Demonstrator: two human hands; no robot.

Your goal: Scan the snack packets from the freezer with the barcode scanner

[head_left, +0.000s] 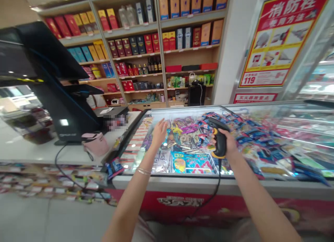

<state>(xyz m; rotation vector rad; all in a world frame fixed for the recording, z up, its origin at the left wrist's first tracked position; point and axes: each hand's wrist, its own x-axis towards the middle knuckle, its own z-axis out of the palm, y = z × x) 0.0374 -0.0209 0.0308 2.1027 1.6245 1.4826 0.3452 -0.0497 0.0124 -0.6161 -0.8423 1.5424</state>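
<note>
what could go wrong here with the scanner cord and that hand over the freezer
1. The black cord hanging from the black and yellow handheld scanner in the right hand crosses the white chest freezer at its front edge and could snag there.
2. The open left hand reaches over the clear glass lid; leaning on it might strain the glass.

shop | boxed-goods shelves (pixel 156 43) | ice-cream freezer (pixel 198 181) | checkout terminal (pixel 52 82)
</note>
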